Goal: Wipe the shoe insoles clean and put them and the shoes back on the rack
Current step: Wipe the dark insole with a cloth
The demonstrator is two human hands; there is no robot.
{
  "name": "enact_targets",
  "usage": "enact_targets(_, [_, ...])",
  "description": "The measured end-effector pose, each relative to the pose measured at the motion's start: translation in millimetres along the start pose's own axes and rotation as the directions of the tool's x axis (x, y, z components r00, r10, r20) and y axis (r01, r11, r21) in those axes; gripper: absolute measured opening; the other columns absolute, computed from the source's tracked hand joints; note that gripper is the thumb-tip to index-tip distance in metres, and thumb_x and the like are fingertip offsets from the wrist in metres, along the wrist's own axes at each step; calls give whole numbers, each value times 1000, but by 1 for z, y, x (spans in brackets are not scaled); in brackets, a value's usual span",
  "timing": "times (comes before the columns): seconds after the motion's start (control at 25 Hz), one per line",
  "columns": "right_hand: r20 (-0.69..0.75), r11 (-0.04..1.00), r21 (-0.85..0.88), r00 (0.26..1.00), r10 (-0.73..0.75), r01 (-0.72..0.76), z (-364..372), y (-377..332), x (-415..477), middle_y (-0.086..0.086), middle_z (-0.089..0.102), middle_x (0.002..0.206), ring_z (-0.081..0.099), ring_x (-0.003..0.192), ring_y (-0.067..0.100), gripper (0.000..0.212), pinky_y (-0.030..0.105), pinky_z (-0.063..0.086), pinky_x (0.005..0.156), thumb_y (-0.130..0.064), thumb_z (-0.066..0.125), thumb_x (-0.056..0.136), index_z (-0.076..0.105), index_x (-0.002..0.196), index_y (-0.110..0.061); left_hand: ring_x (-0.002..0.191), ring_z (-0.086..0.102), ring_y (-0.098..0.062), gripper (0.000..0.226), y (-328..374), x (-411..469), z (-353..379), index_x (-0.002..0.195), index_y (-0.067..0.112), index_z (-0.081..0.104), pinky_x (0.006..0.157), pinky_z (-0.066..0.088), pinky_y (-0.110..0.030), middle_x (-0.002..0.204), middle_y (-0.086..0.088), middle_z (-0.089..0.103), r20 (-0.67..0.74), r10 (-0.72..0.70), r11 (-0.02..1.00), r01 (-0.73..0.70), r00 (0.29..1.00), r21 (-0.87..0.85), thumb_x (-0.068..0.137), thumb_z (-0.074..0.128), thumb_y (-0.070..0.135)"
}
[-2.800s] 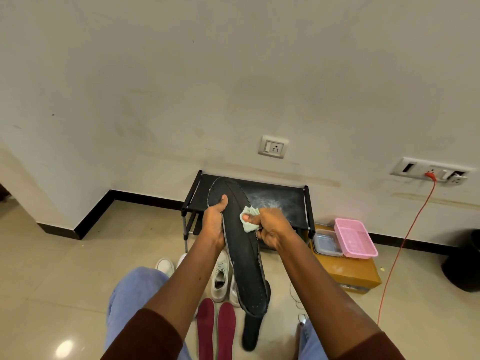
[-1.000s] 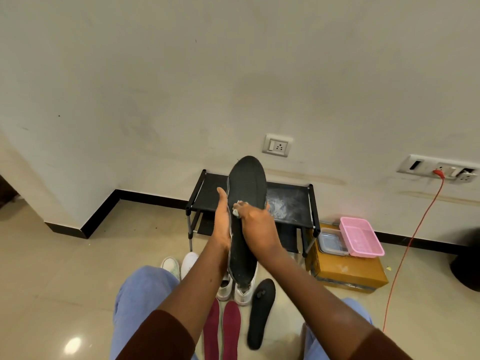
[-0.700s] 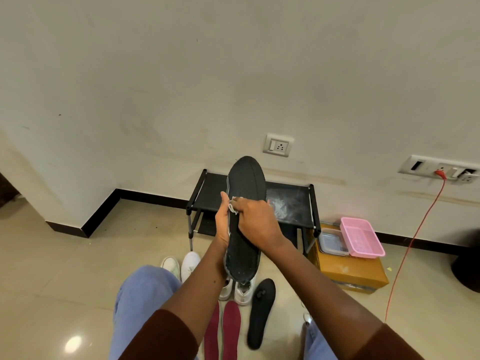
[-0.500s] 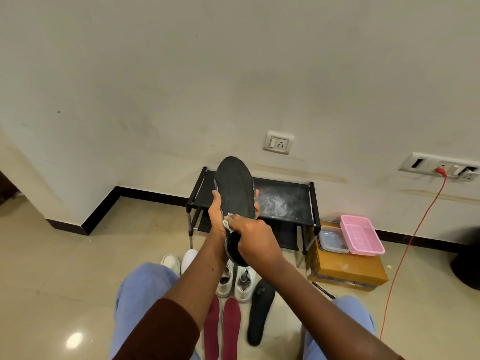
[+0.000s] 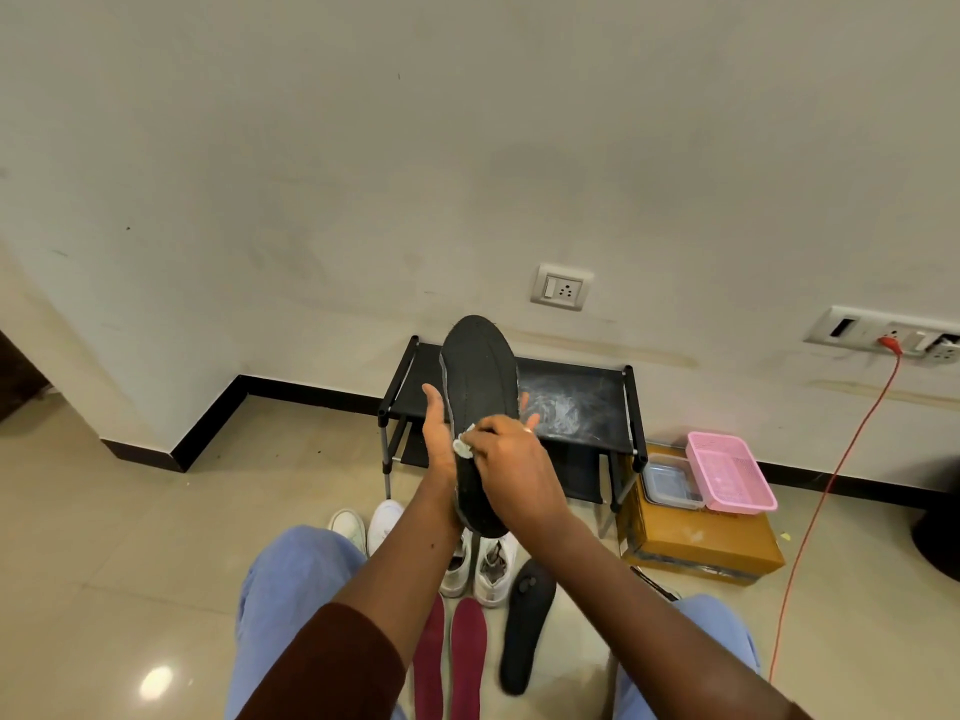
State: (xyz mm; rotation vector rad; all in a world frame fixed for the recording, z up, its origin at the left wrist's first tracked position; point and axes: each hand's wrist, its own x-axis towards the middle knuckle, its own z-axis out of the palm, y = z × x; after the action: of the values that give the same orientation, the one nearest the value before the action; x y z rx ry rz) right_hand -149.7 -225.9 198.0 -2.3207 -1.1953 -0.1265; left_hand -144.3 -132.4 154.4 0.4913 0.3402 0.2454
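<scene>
The left hand (image 5: 440, 444) grasps a long black insole (image 5: 480, 387) by its left edge, thumb pointing up along the near face and fingertips showing past the far edge. It holds the insole upright, with the rounded toe end at the top. The right hand (image 5: 511, 465) pinches a small pale cloth (image 5: 463, 445) and presses it against the insole's middle. The insole is in the air in front of a low black metal-framed shoe rack (image 5: 592, 387), whose top shelf bears whitish smears. On the tiled floor directly below the hands stands a pair of white sneakers (image 5: 491, 571), and the toes of two more white shoes (image 5: 384, 517) show beside the person's left knee. Nearer the person, between knees in light blue trousers (image 5: 291, 579), two maroon insoles (image 5: 449, 657) lie side by side, with a second black insole (image 5: 524, 626) just to their right. Right of the rack, a brown cardboard box (image 5: 701, 550) carries a clear plastic container (image 5: 670, 480) and a pink plastic basket (image 5: 730, 472). An orange cord (image 5: 831, 485) runs down from a wall outlet to the floor.
</scene>
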Motion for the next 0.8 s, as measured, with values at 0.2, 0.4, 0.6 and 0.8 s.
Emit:
enact_targets(0.2, [37,997,-74,999,14,-11,-6,8,19,12,69,94,61,94,26,28,55,31,104,2,44,86,70,93,-4,83,69,-22,67,0,2,8,111,2,61,81,54,-33,93,-13,69,3,8,1000,-7,1000,-26,92,32,60])
enact_targets(0.4, [109,998,26,993,-55,53,-14,-2,-6,8,63,121,54,117,20,40,28,35,104,7,45,83,62,117,-6,78,68,-25,76,12,4,7,107,6,70,66,54,-27,108,-16,67,81,-70,988,80,994,-130,89,29,68])
enact_targets(0.6, [-146,981,103,978,-147,163,-2,-1,-25,1,75,89,71,77,16,29,25,58,65,3,62,61,76,82,-11,74,67,-25,84,14,1,3,101,3,73,67,57,-31,102,-18,68,143,-148,980,164,979,-110,87,26,71])
enact_targets(0.8, [-113,978,169,988,-103,121,-4,-7,-8,7,74,90,70,83,20,28,32,57,75,9,56,67,75,81,-6,110,62,-27,77,19,-6,6,103,6,73,91,51,-40,117,-14,65,102,-74,995,79,992,-56,87,32,69])
